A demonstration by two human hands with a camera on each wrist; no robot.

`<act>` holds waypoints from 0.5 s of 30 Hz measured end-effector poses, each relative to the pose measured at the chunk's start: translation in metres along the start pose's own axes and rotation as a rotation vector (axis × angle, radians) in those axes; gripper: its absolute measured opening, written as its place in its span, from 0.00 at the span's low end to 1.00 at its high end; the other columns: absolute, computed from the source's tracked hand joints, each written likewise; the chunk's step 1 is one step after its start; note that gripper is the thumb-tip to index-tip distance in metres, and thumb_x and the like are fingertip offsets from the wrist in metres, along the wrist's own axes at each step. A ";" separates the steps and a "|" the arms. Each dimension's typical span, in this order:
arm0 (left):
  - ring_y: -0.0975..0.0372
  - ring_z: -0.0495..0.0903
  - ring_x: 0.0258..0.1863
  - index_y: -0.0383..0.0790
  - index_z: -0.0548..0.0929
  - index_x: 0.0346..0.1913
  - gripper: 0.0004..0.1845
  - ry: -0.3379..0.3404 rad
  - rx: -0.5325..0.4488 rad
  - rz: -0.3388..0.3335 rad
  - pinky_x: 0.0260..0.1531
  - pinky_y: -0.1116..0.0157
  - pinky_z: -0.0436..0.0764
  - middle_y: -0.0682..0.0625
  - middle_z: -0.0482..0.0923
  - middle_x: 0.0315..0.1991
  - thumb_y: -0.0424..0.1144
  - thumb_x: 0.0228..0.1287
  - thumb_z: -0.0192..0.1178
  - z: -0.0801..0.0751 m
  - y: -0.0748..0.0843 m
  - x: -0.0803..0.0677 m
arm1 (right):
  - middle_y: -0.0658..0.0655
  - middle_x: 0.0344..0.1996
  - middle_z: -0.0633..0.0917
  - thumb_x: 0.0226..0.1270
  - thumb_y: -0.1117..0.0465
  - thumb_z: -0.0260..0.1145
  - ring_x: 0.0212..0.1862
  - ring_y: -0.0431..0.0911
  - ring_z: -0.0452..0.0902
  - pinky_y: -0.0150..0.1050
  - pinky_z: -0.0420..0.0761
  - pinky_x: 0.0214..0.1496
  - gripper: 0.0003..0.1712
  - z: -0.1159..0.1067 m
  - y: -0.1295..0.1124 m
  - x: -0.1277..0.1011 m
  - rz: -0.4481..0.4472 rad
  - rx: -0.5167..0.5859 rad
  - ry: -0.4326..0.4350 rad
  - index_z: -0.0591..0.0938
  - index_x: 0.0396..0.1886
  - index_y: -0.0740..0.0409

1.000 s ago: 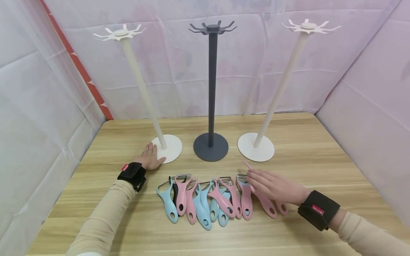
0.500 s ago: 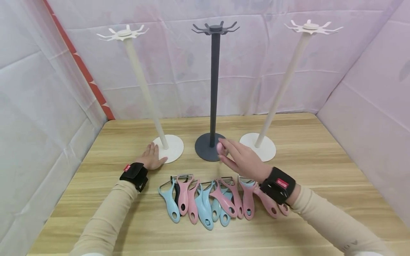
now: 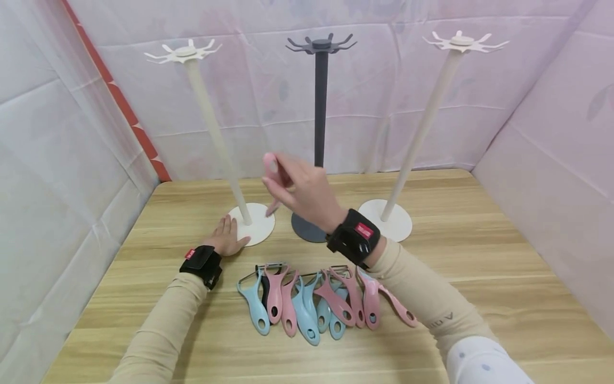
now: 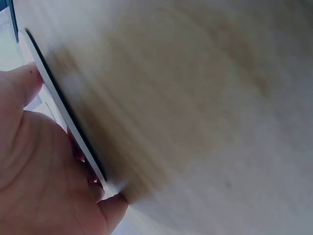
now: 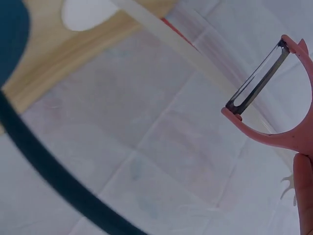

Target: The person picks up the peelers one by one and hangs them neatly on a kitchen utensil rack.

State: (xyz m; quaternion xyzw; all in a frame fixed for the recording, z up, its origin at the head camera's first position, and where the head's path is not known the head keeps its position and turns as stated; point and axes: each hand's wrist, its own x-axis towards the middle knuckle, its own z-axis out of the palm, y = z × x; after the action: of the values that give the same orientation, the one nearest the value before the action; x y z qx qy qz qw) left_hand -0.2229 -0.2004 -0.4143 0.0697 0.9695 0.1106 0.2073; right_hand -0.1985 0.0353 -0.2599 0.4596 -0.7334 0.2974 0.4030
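Nearest the viewer, overlapping Y-shaped peelers (image 3: pixel 303 318) in pink, pale blue and black are lying on the wood-grain table (image 3: pixel 408 360), holed handles pointing toward the person; their overlapping heads are probably inviting snags. Beyond them, the left hand (image 3: pixel 225 238) is resting with fingers extended across the edge of the round white base (image 3: pixel 259 226), clasping nothing. Above the table, the right hand (image 3: pixel 309 193) is pinching a pink Y-shaped peeler (image 5: pixel 288 141) by its handle, thumb and fingers closing on it with little gap; the handle's holed end is showing above the fingers, and the metal blade (image 5: pixel 258 78) is standing free of them. The peeler is presumably being light, stiff, smooth and hardly fragile; the handle is offering the sound hold, the blade the poor one. Farthest, the left white stand (image 3: pixel 211 114), dark grey stand (image 3: pixel 321 106) and right white stand (image 3: pixel 424 130) are carrying bare hook crowns
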 end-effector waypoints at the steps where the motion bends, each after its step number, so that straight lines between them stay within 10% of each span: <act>1: 0.40 0.32 0.67 0.19 0.38 0.66 0.41 0.002 0.003 0.000 0.65 0.49 0.42 0.26 0.29 0.67 0.53 0.70 0.37 0.001 0.000 0.000 | 0.59 0.26 0.80 0.56 0.65 0.65 0.24 0.43 0.77 0.29 0.76 0.26 0.18 0.002 0.000 0.008 0.005 0.010 0.008 0.75 0.43 0.73; 15: 0.42 0.30 0.67 0.21 0.37 0.67 0.43 0.002 -0.001 -0.004 0.65 0.51 0.41 0.28 0.28 0.67 0.56 0.68 0.38 0.010 0.007 0.007 | 0.56 0.21 0.80 0.66 0.56 0.57 0.23 0.43 0.73 0.29 0.67 0.26 0.16 0.006 0.003 0.100 0.255 -0.041 -0.005 0.77 0.42 0.67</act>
State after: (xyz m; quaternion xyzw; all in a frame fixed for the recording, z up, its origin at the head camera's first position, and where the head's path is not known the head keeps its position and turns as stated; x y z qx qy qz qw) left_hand -0.2243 -0.1907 -0.4240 0.0674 0.9698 0.1109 0.2066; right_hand -0.2284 -0.0118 -0.1767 0.3551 -0.7928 0.3301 0.3692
